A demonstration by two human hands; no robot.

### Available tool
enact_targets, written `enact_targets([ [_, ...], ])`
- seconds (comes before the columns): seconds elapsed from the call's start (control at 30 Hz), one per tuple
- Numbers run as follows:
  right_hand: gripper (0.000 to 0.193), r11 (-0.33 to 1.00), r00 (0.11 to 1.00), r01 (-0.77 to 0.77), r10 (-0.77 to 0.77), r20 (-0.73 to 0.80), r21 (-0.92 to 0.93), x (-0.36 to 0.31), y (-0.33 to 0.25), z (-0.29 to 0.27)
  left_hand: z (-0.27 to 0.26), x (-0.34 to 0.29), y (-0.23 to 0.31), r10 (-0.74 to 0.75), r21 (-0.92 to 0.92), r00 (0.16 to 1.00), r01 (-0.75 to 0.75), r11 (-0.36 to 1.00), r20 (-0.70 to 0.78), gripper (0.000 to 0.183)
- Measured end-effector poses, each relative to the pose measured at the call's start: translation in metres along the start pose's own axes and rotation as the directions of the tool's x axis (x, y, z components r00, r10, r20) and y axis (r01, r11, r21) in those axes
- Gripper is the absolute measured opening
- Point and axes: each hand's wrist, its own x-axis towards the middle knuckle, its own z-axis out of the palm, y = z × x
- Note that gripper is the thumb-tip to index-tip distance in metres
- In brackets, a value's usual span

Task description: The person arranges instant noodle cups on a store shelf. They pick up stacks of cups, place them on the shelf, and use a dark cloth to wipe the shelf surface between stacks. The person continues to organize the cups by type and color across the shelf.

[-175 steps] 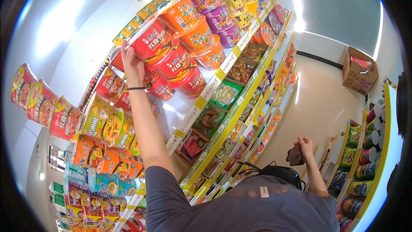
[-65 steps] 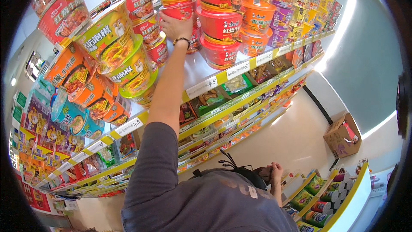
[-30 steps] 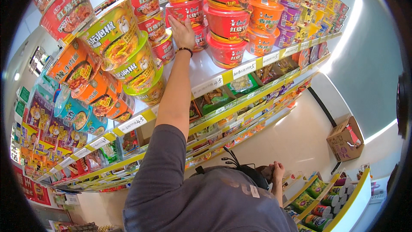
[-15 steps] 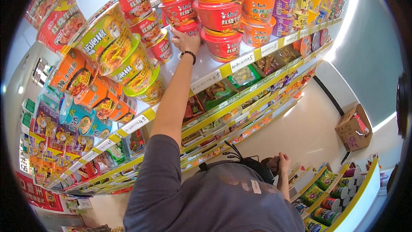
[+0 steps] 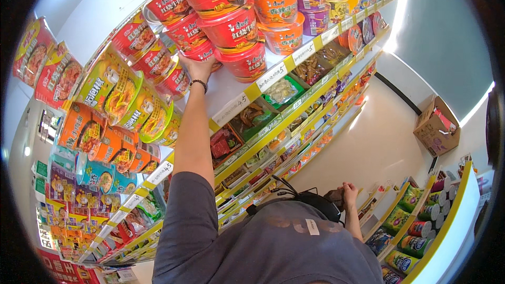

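My left hand (image 5: 198, 67), with a beaded bracelet at the wrist, reaches between the stacks on the upper shelf. It grips the low red instant noodle cup (image 5: 201, 51) at the bottom of a rear stack; the far fingertips are hidden. More red cups (image 5: 188, 32) sit on top of that one. Just right of the hand stands a front stack of red noodle buckets (image 5: 242, 64). My right hand (image 5: 348, 193) is at waist height on the right, closed on a dark brown object (image 5: 335, 198) whose kind I cannot make out.
Green-yellow (image 5: 138, 110), orange (image 5: 108, 144) and blue noodle cups (image 5: 97, 173) stand left of my arm. The shelf edge (image 5: 239, 106) carries price tags. Lower tiers hold packaged snacks. A cardboard box (image 5: 437, 126) sits on the floor, and a snack rack (image 5: 421, 231) stands at right.
The view has shifted, so the shelf sits further left. My left hand has moved from beside the lower red cup to around its base. My right hand still holds the brown object.
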Motion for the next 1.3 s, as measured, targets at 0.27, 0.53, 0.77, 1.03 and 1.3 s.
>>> enact_targets([
  [0.27, 0.016, 1.000, 1.000, 0.009, -0.009, 0.005, -0.007, 0.005, -0.002, -0.007, 0.000, -0.009, 0.034, -0.039, -0.127, 0.999, 0.039, 0.991, 0.000, 0.102],
  [0.53, 0.015, 0.998, 0.998, 0.055, -0.053, -0.044, 0.036, 0.008, 0.006, -0.025, 0.037, -0.011, 0.043, -0.136, -0.203, 0.989, 0.145, 0.968, 0.056, 0.086],
  [0.77, 0.016, 0.999, 0.997, -0.015, 0.018, -0.082, 0.032, -0.014, 0.007, -0.038, 0.035, -0.010, 0.038, -0.108, -0.173, 0.993, 0.116, 0.978, 0.051, 0.087],
  [1.03, 0.018, 0.998, 0.992, 0.058, -0.054, -0.110, 0.027, -0.002, -0.003, -0.040, 0.057, -0.007, 0.030, -0.164, -0.058, 0.986, 0.166, 0.984, 0.031, 0.084],
  [1.3, 0.018, 0.997, 0.997, 0.064, -0.066, -0.029, -0.042, 0.006, -0.004, -0.024, 0.033, 0.002, 0.004, 0.009, -0.060, 0.988, 0.001, 0.998, 0.153, 0.096],
])
